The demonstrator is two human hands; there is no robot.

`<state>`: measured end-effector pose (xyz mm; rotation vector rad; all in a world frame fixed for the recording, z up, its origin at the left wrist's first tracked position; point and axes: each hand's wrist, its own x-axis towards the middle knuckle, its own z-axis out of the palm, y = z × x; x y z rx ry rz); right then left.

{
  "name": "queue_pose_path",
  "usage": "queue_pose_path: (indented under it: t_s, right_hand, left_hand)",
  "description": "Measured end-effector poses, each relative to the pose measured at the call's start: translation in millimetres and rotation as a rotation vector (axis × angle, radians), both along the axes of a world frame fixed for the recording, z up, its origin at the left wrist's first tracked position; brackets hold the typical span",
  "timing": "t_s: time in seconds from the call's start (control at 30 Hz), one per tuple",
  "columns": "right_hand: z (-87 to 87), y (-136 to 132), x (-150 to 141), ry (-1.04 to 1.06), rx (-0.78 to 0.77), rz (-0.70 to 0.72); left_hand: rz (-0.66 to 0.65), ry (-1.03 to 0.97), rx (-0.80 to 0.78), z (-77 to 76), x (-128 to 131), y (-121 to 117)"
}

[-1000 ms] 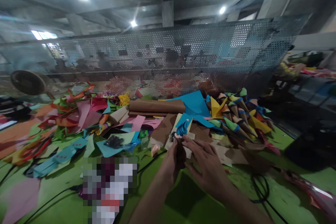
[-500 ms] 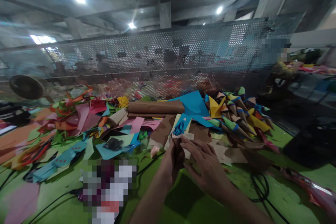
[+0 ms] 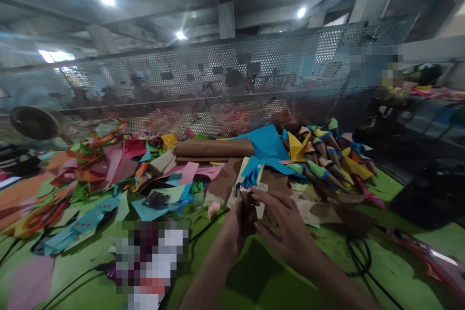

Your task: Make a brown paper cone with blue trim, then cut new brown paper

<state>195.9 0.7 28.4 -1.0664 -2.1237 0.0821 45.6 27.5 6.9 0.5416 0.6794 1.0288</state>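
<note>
A small piece of blue paper with curled, fringed strips (image 3: 250,178) stands up from my left hand (image 3: 240,218), whose fingers are closed round its pale lower end. Something small and dark shows beside the strips, too small to name. My right hand (image 3: 283,213) is close on the right with its fingers stretched out and thumb apart, fingertips at the base of the same piece. The palms and part of the lower end are hidden. Brown paper sheets (image 3: 225,180) and pale paper scraps lie on the green table (image 3: 261,281) beyond both hands.
A brown paper roll (image 3: 214,148) and a large blue sheet (image 3: 269,141) lie further back. Paper cones (image 3: 329,155) are piled at right, mixed coloured paper (image 3: 109,160) at left. Black cables (image 3: 359,261) cross the table. Behind stands a perforated metal screen (image 3: 203,82).
The blue fringed piece has tilted slightly to the right, and my right fingertips have shifted a little along its base. My left hand keeps its grip.
</note>
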Motion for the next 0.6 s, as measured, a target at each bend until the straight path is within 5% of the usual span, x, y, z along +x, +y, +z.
queue_pose_path:
  t_s: [0.6]
  right_hand:
    - [3.5, 0.8, 1.3, 0.118, -0.006, 0.019]
  left_hand:
    - [-0.003, -0.060, -0.021, 2.6, -1.3, 1.9]
